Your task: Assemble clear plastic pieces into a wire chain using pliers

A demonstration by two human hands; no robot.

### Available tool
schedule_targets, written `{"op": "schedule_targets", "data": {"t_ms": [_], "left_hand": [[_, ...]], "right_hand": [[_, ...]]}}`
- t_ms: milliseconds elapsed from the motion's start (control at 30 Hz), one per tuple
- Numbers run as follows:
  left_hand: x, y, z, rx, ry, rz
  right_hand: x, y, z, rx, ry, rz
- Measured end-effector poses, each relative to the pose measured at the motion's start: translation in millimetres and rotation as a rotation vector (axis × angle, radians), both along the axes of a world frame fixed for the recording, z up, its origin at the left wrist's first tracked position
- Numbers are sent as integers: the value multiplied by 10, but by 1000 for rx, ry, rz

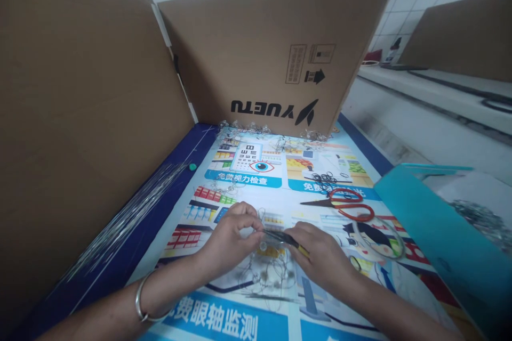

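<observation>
My left hand (237,232) is closed in a pinch, thumb against forefinger, on a thin wire (261,218) that shows only faintly. In my right hand (326,253) is a pair of slim-nosed pliers (288,238) with dark and yellow handles. The pliers' tip points left and meets the fingertips of my left hand, where the exact contact is too small to tell. Just below both hands lies a tangle of wire pieces with small clear beads (276,273). Several short straight wires (269,297) rest in front of it.
Red-handled scissors (354,205) lie right of my hands, near black rings (325,178) and a coil (394,237). A teal box (424,213) holds shiny wire pieces. Long wires (132,213) lie left. Cardboard panels (256,53) wall the back and left; beaded wire pieces (296,141) lie there.
</observation>
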State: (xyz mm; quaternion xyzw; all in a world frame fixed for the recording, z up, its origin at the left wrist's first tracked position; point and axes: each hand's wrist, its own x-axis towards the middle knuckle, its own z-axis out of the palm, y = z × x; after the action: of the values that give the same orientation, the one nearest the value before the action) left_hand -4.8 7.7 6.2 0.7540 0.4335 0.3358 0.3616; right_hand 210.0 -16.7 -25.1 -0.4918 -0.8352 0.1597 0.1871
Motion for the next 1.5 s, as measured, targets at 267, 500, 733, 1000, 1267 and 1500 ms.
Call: {"op": "schedule_targets", "data": {"t_ms": [267, 500, 733, 1000, 1267, 1500], "left_hand": [[16, 2, 97, 75, 74, -14], [5, 7, 128, 118, 158, -100], [8, 17, 122, 175, 296, -147], [15, -18, 54, 277, 426, -193], [-15, -48, -37, 452, 441, -245], [-24, -31, -45, 514, 404, -285]], "right_hand": [[159, 35, 46, 163, -75, -45], [254, 7, 90, 314, -64, -46], [194, -91, 261, 442, -241, 28], [141, -92, 258, 457, -436, 58], [123, -115, 249, 492, -472, 58], [103, -119, 248, 489, -458, 56]]}}
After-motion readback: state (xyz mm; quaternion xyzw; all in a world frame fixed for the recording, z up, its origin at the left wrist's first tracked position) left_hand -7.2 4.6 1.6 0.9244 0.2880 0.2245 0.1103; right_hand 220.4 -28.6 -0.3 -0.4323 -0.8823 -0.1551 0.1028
